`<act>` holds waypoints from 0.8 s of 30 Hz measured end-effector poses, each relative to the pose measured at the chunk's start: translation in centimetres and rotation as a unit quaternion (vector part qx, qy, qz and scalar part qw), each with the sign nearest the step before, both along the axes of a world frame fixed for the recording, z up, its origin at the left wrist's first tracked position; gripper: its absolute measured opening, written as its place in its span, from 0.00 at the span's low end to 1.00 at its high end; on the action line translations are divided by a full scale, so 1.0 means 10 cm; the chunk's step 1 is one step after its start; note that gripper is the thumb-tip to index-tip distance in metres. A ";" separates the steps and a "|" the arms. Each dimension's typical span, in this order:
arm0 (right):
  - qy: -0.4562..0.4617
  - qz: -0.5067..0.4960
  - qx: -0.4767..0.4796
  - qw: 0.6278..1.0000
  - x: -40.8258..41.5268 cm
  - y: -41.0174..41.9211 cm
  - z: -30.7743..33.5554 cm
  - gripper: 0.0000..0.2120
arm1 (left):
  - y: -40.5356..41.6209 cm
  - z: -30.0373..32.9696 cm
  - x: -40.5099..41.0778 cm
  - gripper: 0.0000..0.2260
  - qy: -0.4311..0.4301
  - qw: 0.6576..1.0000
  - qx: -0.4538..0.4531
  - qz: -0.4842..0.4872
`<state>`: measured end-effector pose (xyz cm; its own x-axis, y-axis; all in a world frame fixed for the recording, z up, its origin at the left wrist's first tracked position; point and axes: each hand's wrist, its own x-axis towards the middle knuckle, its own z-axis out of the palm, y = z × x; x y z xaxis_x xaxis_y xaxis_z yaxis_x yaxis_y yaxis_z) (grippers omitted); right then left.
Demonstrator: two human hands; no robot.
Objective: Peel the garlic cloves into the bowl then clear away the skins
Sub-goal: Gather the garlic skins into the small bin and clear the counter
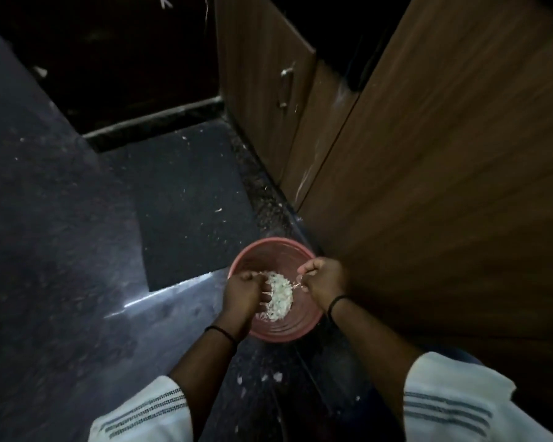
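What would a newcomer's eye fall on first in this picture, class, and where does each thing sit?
First the pink bowl low in the middle, on the dark floor beside the wooden cabinets, with a pale heap of garlic inside. Over it the left hand and right hand work with curled fingers.

no legible text (dim scene)

Pink round bowl [270,250] on dark floor, heap of pale garlic skins [280,295] inside.

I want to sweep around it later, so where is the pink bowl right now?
In the head view the pink bowl sits on the dark floor, lower centre, beside the wooden cabinet, under both hands.
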<state>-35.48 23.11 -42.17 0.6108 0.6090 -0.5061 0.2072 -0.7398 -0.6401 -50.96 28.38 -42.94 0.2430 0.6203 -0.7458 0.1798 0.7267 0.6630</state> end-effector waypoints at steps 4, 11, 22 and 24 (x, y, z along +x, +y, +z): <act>-0.008 0.046 -0.037 0.998 -0.06 0.11 -0.03 0.17 | -0.14 -0.27 0.04 0.07 0.018 1.000 -0.009 0.012; -0.035 0.032 -0.038 0.998 -0.05 0.14 -0.14 0.03 | -0.22 -0.37 0.26 0.08 0.037 0.998 0.051 0.024; 0.320 -0.139 0.062 0.935 -0.25 0.16 -0.21 0.11 | -0.37 -0.45 0.53 0.15 0.002 0.995 0.075 -0.058; 0.261 -0.060 0.084 0.960 -0.23 0.08 -0.24 0.14 | -0.25 -0.45 0.52 0.18 -0.006 0.999 0.026 -0.040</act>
<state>-37.82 23.90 -44.52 0.3717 0.6499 -0.6629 -0.2548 -0.6152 -0.7460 -45.77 25.84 -47.48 0.3018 0.6361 -0.7101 0.2267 0.6756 0.7016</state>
